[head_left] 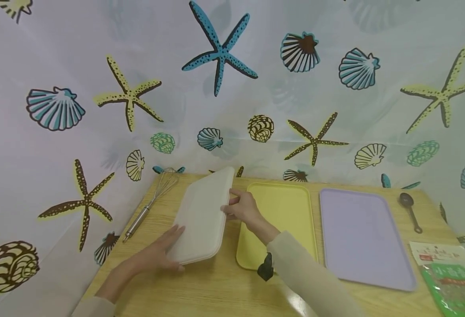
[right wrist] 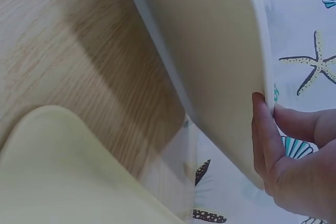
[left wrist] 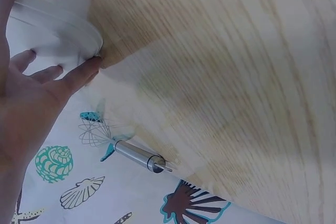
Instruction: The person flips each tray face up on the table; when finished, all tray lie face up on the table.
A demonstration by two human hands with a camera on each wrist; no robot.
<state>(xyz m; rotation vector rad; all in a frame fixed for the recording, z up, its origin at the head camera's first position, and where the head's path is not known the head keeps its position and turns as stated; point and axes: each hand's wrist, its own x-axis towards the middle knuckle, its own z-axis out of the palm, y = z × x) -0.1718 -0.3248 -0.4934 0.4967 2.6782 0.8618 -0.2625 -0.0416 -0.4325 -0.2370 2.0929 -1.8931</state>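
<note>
A white tray [head_left: 201, 215] is tilted, its right side raised and its left side low over the wooden table. My right hand [head_left: 242, 207] pinches the raised right edge; in the right wrist view the thumb lies on one side of the rim and the fingers [right wrist: 265, 140] on the other. My left hand [head_left: 161, 251] touches the tray's lower left corner with spread, fairly straight fingers. A yellow tray [head_left: 278, 211] lies flat under my right forearm, partly covered by it.
A whisk [head_left: 147, 209] lies along the table's left side. To the right are a purple tray [head_left: 361, 237], a dark spoon [head_left: 408, 207] and a green-and-white packet [head_left: 452, 281]. A sheet printed with shells and starfish [head_left: 220, 53] hangs around the table.
</note>
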